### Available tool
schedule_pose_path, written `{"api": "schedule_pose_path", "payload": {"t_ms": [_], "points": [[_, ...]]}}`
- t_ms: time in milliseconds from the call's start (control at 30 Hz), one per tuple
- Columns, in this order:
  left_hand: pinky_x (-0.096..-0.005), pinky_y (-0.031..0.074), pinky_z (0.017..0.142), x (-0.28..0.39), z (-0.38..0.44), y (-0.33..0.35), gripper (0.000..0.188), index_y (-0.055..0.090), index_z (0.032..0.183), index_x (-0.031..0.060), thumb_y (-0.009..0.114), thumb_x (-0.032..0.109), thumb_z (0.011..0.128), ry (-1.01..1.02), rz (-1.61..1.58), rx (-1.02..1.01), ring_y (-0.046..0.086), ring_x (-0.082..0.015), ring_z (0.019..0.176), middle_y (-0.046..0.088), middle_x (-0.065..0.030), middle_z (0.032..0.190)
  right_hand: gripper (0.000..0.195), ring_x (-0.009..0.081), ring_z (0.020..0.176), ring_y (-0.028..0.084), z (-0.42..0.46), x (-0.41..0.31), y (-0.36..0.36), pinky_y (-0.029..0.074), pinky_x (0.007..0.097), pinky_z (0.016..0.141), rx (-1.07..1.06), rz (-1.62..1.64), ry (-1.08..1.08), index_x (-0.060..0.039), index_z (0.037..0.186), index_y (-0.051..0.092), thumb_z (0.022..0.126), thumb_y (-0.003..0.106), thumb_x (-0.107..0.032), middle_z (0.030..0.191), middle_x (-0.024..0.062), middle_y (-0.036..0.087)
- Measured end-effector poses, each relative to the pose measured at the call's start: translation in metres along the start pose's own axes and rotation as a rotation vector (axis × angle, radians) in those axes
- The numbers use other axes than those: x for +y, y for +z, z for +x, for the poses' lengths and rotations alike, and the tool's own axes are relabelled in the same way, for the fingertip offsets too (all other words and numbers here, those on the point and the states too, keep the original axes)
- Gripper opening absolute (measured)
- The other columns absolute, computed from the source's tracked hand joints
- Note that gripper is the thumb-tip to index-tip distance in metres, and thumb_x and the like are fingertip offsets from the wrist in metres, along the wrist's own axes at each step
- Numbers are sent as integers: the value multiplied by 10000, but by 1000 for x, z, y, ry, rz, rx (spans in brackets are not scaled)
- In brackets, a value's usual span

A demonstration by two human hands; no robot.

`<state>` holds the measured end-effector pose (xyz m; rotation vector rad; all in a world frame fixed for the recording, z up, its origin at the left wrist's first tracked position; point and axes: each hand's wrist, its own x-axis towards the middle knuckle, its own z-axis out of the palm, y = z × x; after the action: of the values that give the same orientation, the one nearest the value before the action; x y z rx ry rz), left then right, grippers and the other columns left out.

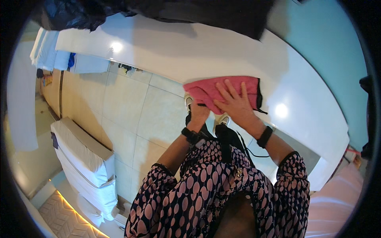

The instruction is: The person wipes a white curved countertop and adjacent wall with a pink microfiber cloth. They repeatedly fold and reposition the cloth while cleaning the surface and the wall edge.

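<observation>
A folded pink cloth (223, 89) with a black edge and a short black cord at its right end lies on the near edge of a white table (166, 44). Its left part hangs over the edge. My right hand (236, 104) rests flat on the cloth with its fingers spread. My left hand (199, 114) is at the cloth's lower left edge; its fingers are partly hidden, and whether they grip the cloth cannot be seen. Both wrists wear black bands.
Black plastic and dark material (184, 10) lie across the table's far side. White wrapped bundles (86, 166) stand at the lower left on the tiled floor. More pale stacks (47, 50) are at the upper left. A pink covering (336, 199) is at the lower right.
</observation>
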<state>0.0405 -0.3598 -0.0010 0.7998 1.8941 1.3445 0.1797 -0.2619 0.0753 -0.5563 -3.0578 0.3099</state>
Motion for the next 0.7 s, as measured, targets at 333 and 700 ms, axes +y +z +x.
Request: {"api": "schedule_pose_path", "payload": {"t_ms": [333, 700], "points": [[-378, 482, 800, 15, -52, 97, 253, 605, 1067, 53, 592, 164, 840, -86, 247, -606, 618, -294, 963, 657, -137, 1004, 262, 291, 1382, 277, -150, 40, 18, 168, 616, 1078, 90, 31, 304, -212, 948, 685, 718, 618, -106, 1459, 71, 371], [-380, 490, 763, -23, -9, 29, 162, 645, 943, 13, 555, 100, 841, 61, 40, -484, 632, -266, 867, 674, -111, 901, 254, 316, 1393, 245, -82, 6, 29, 196, 625, 1049, 224, 141, 344, -165, 929, 669, 685, 605, -147, 1476, 95, 338]]}}
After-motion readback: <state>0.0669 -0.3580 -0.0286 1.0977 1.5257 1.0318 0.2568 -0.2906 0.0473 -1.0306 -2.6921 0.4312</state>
